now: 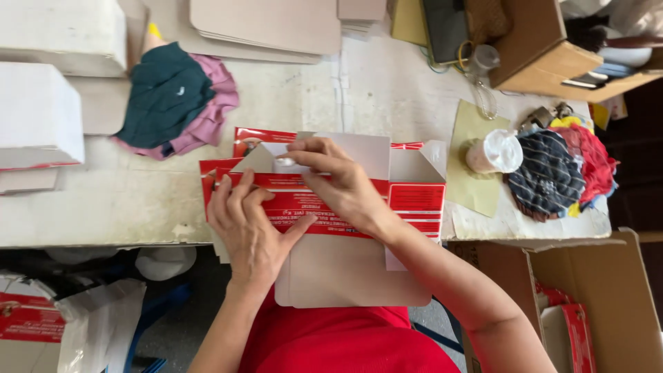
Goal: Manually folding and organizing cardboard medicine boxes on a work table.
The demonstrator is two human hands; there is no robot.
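A flat red-and-white printed carton blank point(414, 200) lies at the front edge of the white table point(103, 207), its grey inner flaps folded up. My left hand point(250, 228) presses down on the carton's left part, fingers spread over the red panel. My right hand point(338, 181) reaches across from the right and pinches a small white flap near the carton's upper left. A plain grey card sheet point(345, 273) sticks out under the carton toward my red shirt.
White boxes point(41, 117) stand at the far left. Crumpled green and pink cloth point(176, 100) lies behind the carton. A tape roll point(494, 152) on yellow paper and striped rags point(552, 173) sit at right. Open cardboard boxes point(608, 297) stand at lower right and upper right.
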